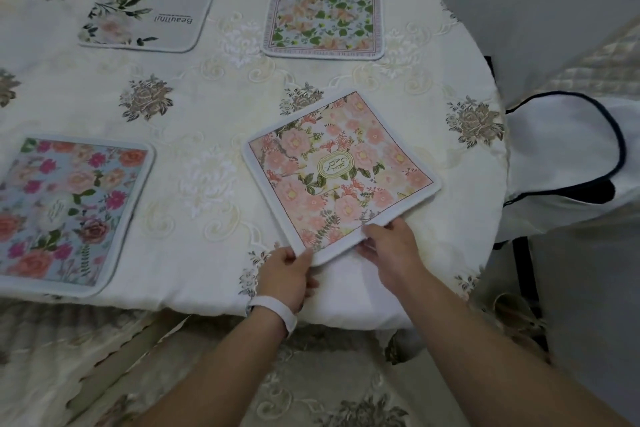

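Note:
A pink floral cloth mat with a white border lies skewed on the table near its front right. My left hand pinches the mat's near corner, thumb on top. My right hand grips the near edge just to the right of it. A white band sits on my left wrist.
The table wears a cream embroidered tablecloth. Three more floral mats lie on it: a blue one front left, a grey one back left, a green and peach one at the back. A white bag hangs off the table's right side.

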Demonstrator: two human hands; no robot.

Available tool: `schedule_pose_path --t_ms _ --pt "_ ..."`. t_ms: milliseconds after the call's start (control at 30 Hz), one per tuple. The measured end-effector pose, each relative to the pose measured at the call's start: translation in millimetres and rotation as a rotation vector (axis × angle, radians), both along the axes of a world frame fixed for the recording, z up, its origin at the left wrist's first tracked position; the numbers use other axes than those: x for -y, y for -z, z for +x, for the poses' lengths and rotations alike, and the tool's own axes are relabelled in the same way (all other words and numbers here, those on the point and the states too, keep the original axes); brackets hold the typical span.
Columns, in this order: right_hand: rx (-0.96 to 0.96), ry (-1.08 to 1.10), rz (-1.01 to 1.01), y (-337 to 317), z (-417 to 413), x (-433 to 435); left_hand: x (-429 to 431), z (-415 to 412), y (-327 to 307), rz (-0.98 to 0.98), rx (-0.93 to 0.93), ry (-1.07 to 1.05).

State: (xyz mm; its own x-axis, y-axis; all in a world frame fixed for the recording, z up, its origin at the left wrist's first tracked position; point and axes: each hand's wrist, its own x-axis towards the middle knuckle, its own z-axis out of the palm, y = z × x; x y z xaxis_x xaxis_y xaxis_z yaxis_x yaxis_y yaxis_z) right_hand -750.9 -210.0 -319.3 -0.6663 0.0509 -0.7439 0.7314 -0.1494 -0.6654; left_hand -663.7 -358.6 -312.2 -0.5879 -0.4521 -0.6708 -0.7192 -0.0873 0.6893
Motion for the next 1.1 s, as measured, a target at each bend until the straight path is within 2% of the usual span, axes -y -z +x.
schedule_pose_path --t_ms 100,200,267,433,633,700,867,967,1100 --pt "-0.021 -0.061 0.043 -2.0 28.9 6.3 -16.0 28.5 -6.7 0.074 -0.026 0.042" --pt "-0.019 -0.067 0.03 -1.3 52.0 6.6 -15.6 51.3 -9.1 0.187 -0.051 -0.007" --pt "-0.012 -0.068 0.024 -1.3 63.1 5.3 -3.8 56.3 -6.1 0.183 -0.045 -0.054" --pt "-0.036 -0.157 0.012 -6.7 79.6 -7.9 38.2 39.5 -12.3 0.283 -0.059 -0.233" --pt "-0.069 -0.343 0.116 -8.7 87.4 -38.3 107.7 -0.6 -24.0 0.243 -0.109 -0.323" --pt "-0.082 -0.403 0.154 -10.7 86.3 -46.8 123.6 -13.3 -21.6 0.213 -0.077 -0.263" --pt "-0.128 -0.523 0.239 -16.3 73.4 -64.9 130.5 -34.3 -5.8 0.018 -0.008 0.075" --pt "-0.141 -0.582 0.295 -19.8 64.4 -75.3 120.5 -48.3 -2.2 -0.061 -0.001 0.211" --pt "-0.214 -0.498 0.393 -21.9 53.3 -88.8 97.2 -56.6 -6.9 -0.107 -0.001 0.344"
